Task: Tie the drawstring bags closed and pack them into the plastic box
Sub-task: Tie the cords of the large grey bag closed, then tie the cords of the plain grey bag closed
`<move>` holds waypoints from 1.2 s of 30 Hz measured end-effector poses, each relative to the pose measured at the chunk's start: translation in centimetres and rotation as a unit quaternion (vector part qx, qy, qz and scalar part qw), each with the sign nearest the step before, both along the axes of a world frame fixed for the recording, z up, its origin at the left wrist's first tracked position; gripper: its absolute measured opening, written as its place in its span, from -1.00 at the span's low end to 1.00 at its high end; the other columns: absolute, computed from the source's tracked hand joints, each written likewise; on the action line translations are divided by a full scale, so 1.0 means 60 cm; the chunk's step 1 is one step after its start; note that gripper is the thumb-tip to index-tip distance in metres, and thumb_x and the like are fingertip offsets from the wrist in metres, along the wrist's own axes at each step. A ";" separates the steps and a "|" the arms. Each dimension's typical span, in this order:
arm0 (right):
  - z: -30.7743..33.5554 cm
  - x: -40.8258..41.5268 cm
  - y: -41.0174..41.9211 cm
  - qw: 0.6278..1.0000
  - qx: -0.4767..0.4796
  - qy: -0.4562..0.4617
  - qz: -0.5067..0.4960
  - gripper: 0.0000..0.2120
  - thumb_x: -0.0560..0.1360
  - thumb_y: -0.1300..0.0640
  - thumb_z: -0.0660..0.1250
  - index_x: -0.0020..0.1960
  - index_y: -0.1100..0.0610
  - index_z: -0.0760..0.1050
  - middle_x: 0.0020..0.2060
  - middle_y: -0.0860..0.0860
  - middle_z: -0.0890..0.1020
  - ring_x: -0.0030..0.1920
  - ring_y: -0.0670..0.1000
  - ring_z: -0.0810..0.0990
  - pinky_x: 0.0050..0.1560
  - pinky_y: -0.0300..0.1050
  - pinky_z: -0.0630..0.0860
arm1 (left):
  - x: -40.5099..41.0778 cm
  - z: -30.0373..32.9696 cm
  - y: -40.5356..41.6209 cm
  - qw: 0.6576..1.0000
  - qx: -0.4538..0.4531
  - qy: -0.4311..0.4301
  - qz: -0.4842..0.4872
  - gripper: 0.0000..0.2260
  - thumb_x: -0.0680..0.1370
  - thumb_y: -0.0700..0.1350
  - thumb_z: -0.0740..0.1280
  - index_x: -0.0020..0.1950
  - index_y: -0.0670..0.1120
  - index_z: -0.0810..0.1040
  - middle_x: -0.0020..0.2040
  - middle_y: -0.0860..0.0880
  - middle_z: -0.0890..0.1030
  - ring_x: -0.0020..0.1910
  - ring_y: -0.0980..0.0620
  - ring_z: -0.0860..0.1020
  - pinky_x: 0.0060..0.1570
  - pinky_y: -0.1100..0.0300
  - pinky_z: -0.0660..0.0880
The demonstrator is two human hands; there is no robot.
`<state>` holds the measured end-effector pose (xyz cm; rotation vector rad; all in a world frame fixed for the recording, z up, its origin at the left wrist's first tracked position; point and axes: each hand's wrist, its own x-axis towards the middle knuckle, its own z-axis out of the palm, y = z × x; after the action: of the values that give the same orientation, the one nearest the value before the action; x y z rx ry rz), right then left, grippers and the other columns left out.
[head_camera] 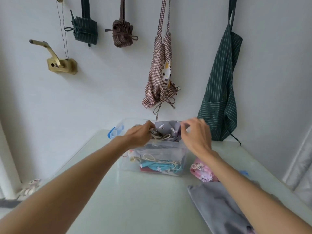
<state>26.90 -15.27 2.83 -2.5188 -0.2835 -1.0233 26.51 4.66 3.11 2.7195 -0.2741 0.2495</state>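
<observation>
A clear plastic box (125, 163) stands on the pale table near the wall. A grey printed drawstring bag (166, 130) lies on top of the contents, its cream cord knotted near its left end. My left hand (137, 135) grips the bag's gathered left end by the cord. My right hand (196, 136) pinches the bag's right edge at the box's rim. Under it, through the box wall, a blue bag (156, 166) and other tied bags show. A pink bag (201, 173) lies on the table right of the box. A grey bag (217, 205) lies flat at near right.
The box has a blue clip (111, 133) on its left side. Aprons hang on the wall behind: a checked one (162, 76), a green striped one (219, 92), two rolled bundles above. A brass crank (57, 62) sits on the wall at left. Another bag (29, 188) lies off the table's left.
</observation>
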 end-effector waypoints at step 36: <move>-0.059 -0.228 -0.198 0.933 -0.127 0.336 0.034 -0.72 0.59 0.01 0.08 -0.01 0.03 0.56 0.09 0.00 0.56 0.15 0.05 0.47 0.06 -0.08 0.38 | -0.231 -0.045 -0.139 0.994 -0.098 0.039 -0.037 -0.76 0.54 -0.09 0.27 0.15 0.09 0.61 0.20 0.05 0.62 0.17 0.02 0.57 0.19 0.11 0.47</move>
<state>13.24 -27.16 -0.74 -2.8824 -0.3027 -0.0564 12.67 -3.66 0.41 2.5122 -0.3090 0.1406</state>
